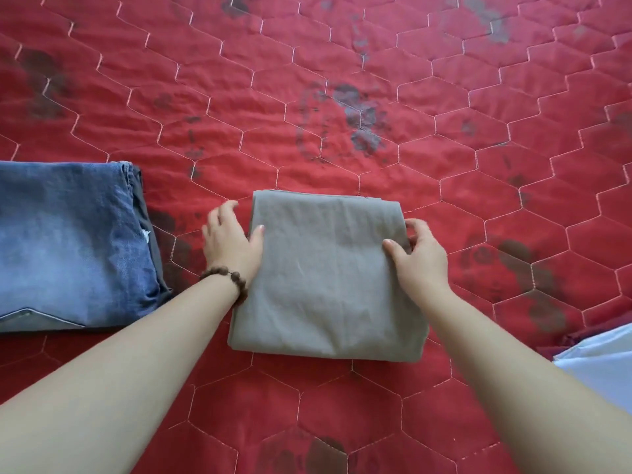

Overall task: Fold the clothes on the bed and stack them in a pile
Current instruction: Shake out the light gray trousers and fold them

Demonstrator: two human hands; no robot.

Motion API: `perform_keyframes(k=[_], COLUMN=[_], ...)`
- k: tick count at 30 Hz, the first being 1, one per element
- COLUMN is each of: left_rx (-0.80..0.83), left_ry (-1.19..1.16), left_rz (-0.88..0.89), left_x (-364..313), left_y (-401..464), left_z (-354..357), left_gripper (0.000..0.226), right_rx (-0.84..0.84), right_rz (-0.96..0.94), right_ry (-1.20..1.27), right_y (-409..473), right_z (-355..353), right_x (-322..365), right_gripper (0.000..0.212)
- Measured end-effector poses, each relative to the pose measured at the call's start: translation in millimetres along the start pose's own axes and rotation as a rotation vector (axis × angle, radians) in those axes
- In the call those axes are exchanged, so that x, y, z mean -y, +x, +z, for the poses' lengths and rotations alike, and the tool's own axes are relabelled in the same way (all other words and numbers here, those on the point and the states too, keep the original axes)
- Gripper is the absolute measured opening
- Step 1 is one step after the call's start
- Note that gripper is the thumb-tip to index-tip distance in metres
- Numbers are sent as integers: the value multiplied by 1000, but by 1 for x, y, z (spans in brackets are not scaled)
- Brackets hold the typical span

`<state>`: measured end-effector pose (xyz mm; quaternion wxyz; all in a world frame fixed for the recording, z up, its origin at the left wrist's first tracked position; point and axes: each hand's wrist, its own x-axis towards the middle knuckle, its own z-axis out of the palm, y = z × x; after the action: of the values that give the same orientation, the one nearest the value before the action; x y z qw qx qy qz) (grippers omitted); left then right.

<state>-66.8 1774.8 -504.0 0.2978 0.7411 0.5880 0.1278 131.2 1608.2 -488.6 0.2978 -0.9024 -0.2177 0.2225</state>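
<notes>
At frame left we saw folded jeans (68, 241) on the red quilt (342, 80). At centre, our left hand (229, 241) and right hand (420, 254) gripped the folded grey garment (325, 278) by its side edges, thumbs on top.

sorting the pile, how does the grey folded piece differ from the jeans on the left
The grey folded cloth is plain, thin and smooth; the folded jeans are blue, faded denim with visible seams. The grey cloth is gripped at its sides by the left hand and right hand; the jeans lie untouched. The jeans rest on a darker garment; the grey cloth lies directly on the red quilt. Both are folded flat.
</notes>
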Motion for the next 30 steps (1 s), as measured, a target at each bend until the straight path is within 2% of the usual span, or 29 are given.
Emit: perform_keyframes(k=[1, 3, 5, 6, 8, 9, 12, 18, 22, 26, 30], left_rx=[-77, -112, 1, 83, 217, 235, 180, 106, 139, 189, 211], left_ry=[126, 259, 373, 456, 614, 668, 722, 641, 597, 400, 523], left_rz=[115, 488, 785, 815, 732, 682, 621, 562, 499, 447, 439], left_x=[-2, -10, -15, -15, -12, -7, 2, 6, 4, 2, 12], left_y=[-3, -18, -33, -37, -35, -31, -25, -25, -24, -16, -29], left_z=[-1, 3, 20, 29, 45, 51, 62, 68, 65, 54, 43], left_gripper=[49, 51, 52, 55, 62, 64, 68, 72, 73, 64, 68], right_rx=[-127, -301, -244, -133, 78, 126, 67, -91, -29, 67, 71], right_rz=[-50, -333, -624, -693, -685, -650, -591, -433, -374, -384, -400], right_ry=[-138, -322, -437, -502, -639, -689, -743, -660, -596, -570, -613], right_y=[-3, -15, -25, -27, -25, -20, -12, -7, -4, 0, -24], right_z=[3, 12, 32, 43, 63, 70, 81, 93, 89, 77, 58], right_x=[3, 10, 17, 19, 18, 15, 2, -7, -5, -4, -22], right_gripper=[38, 43, 47, 51, 58, 59, 58, 61, 62, 59, 67])
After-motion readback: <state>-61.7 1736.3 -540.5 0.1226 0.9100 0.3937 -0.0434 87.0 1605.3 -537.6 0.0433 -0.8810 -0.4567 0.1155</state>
